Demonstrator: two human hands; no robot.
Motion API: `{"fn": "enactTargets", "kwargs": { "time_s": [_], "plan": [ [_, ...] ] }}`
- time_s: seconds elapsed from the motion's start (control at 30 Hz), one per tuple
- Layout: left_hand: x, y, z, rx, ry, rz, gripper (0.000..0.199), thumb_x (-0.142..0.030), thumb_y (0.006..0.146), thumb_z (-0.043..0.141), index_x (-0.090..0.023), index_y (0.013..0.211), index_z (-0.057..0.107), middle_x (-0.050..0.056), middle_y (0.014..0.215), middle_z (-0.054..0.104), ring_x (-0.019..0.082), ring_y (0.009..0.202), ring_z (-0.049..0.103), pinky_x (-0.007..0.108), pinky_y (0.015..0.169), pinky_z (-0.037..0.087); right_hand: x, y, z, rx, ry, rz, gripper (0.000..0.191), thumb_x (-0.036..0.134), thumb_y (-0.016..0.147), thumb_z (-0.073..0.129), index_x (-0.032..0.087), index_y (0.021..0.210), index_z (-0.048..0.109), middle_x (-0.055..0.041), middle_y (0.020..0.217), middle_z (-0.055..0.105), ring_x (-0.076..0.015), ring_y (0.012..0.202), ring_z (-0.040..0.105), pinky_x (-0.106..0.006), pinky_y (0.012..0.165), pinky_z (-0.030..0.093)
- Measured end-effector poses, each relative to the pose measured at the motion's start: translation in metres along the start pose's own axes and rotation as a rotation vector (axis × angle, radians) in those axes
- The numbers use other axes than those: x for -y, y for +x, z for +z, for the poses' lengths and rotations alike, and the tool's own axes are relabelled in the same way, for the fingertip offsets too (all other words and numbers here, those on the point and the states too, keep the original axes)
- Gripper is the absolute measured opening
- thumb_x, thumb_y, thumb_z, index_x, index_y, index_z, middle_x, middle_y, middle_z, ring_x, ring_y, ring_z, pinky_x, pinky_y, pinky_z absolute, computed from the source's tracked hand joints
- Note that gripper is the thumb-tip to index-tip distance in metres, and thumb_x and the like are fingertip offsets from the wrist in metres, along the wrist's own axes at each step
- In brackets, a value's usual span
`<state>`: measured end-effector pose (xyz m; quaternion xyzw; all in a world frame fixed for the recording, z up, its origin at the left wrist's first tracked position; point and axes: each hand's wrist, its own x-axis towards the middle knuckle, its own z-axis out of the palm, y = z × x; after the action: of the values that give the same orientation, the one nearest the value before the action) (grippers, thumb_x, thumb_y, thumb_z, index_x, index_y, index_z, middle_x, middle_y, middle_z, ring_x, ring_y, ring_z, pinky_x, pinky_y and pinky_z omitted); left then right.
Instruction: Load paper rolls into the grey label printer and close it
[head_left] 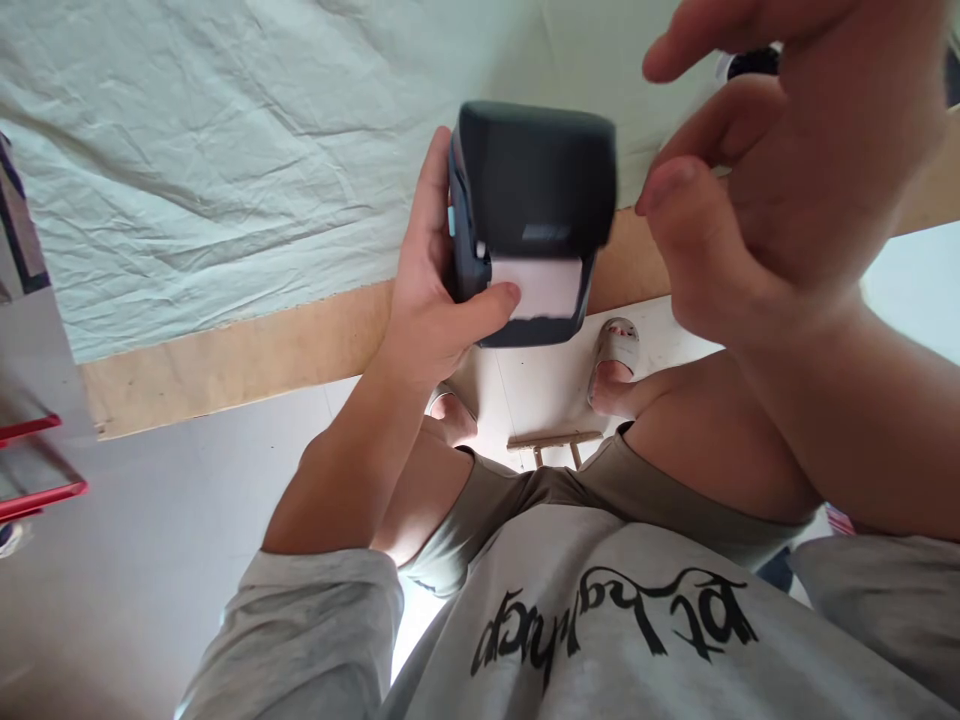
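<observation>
My left hand (442,290) grips a dark portable receipt printer (536,180) from its left side, with the thumb resting on a strip of white paper (551,288). The paper shows below the printer's black, blurred lid. To the right of the printer and apart from it, my right hand (795,170) is raised close to the camera. Its fingers are bent but spread, with nothing visible between them. A dark object (754,62) is partly hidden behind the right hand, and I cannot make out what it is.
A wrinkled pale green cloth (225,150) covers the wooden tabletop (247,345), whose bare edge faces me. Red bars (45,495) stand at the far left. Below are my legs, sandalled feet and a wooden stool rung (555,440) on the pale floor.
</observation>
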<state>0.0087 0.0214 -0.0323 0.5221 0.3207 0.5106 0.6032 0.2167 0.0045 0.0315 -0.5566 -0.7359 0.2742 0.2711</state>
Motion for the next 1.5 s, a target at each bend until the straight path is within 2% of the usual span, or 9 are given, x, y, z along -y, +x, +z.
{"fn": "enactTargets", "kwargs": {
  "time_s": [0.1, 0.17, 0.3, 0.47, 0.73, 0.9, 1.23, 1.43, 1.5],
  "plan": [
    [-0.002, 0.0, 0.0, -0.008, -0.013, -0.018, 0.075, -0.031, 0.054, 0.077, -0.044, 0.123, 0.05, -0.003, 0.123, 0.06, 0.027, 0.129, 0.048, 0.041, 0.102, 0.047, 0.011, 0.004, 0.002, -0.132, -0.033, -0.244, 0.036, 0.032, 0.086, 0.043, 0.02, 0.119, 0.047, -0.0034, 0.125, 0.049, -0.0111, 0.115, 0.05, -0.017, 0.069, 0.05],
    [-0.005, -0.001, 0.001, 0.035, -0.035, -0.01, 0.071, -0.031, 0.059, 0.077, -0.041, 0.124, 0.05, -0.002, 0.124, 0.059, 0.028, 0.132, 0.046, 0.04, 0.104, 0.046, 0.01, 0.007, 0.008, -0.061, 0.051, -0.226, 0.042, 0.027, 0.086, 0.045, 0.016, 0.127, 0.041, -0.0057, 0.132, 0.046, -0.01, 0.115, 0.05, -0.015, 0.064, 0.048],
    [-0.014, -0.005, 0.009, 0.011, -0.079, 0.015, 0.048, -0.048, 0.071, 0.07, -0.034, 0.114, 0.055, 0.001, 0.113, 0.062, 0.026, 0.107, 0.063, 0.037, 0.085, 0.055, -0.002, 0.011, 0.022, 0.125, 0.286, -0.1, 0.059, 0.04, 0.088, 0.048, 0.02, 0.138, 0.025, -0.0051, 0.132, 0.045, -0.0066, 0.095, 0.055, -0.016, 0.064, 0.049],
    [-0.026, -0.011, 0.021, -0.058, -0.086, -0.092, 0.021, -0.035, 0.083, 0.064, -0.023, 0.1, 0.058, 0.001, 0.084, 0.064, 0.019, 0.082, 0.068, 0.029, 0.067, 0.054, -0.012, 0.017, 0.032, 0.222, 0.554, -0.164, 0.063, 0.052, 0.083, 0.055, 0.027, 0.133, 0.026, -0.0034, 0.12, 0.046, -0.0063, 0.09, 0.053, -0.016, 0.063, 0.05],
    [-0.032, -0.01, 0.021, -0.108, 0.0, -0.187, 0.031, -0.046, 0.08, 0.063, -0.025, 0.1, 0.057, 0.005, 0.095, 0.067, 0.03, 0.113, 0.062, 0.038, 0.078, 0.056, -0.008, 0.019, 0.03, 0.254, 0.575, -0.106, 0.069, 0.048, 0.083, 0.057, 0.021, 0.136, 0.022, -0.0065, 0.116, 0.05, -0.0091, 0.102, 0.054, -0.012, 0.059, 0.05],
    [-0.029, -0.009, 0.021, -0.103, -0.04, -0.142, 0.029, -0.046, 0.081, 0.061, -0.024, 0.098, 0.056, 0.004, 0.088, 0.065, 0.03, 0.109, 0.064, 0.039, 0.079, 0.056, -0.01, 0.017, 0.03, 0.225, 0.482, -0.122, 0.073, 0.051, 0.083, 0.056, 0.02, 0.139, 0.021, -0.0085, 0.135, 0.042, -0.0071, 0.097, 0.055, -0.012, 0.057, 0.048],
    [-0.029, -0.01, 0.026, -0.122, -0.088, -0.14, 0.027, -0.044, 0.083, 0.059, -0.023, 0.099, 0.056, 0.006, 0.096, 0.068, 0.029, 0.118, 0.059, 0.041, 0.094, 0.051, -0.011, 0.018, 0.029, 0.174, 0.362, -0.173, 0.071, 0.054, 0.083, 0.054, 0.021, 0.138, 0.025, -0.007, 0.138, 0.041, -0.0064, 0.094, 0.054, -0.016, 0.063, 0.046],
    [-0.03, -0.001, 0.008, 0.092, -0.143, -0.109, 0.041, -0.053, 0.087, 0.046, -0.028, 0.118, 0.055, 0.003, 0.125, 0.062, 0.027, 0.136, 0.042, 0.041, 0.107, 0.043, -0.011, 0.021, 0.028, 0.15, 0.448, -0.338, 0.071, 0.046, 0.082, 0.058, 0.017, 0.137, 0.024, -0.0103, 0.147, 0.028, -0.0148, 0.127, 0.043, -0.02, 0.09, 0.049],
    [-0.031, 0.001, 0.006, 0.151, -0.075, -0.119, 0.043, -0.054, 0.088, 0.045, -0.03, 0.122, 0.054, 0.0, 0.13, 0.06, 0.027, 0.137, 0.041, 0.041, 0.107, 0.044, -0.011, 0.022, 0.028, 0.161, 0.436, -0.323, 0.069, 0.045, 0.082, 0.057, 0.018, 0.136, 0.024, -0.0093, 0.146, 0.029, -0.0142, 0.124, 0.045, -0.019, 0.087, 0.05]
  ]
}}
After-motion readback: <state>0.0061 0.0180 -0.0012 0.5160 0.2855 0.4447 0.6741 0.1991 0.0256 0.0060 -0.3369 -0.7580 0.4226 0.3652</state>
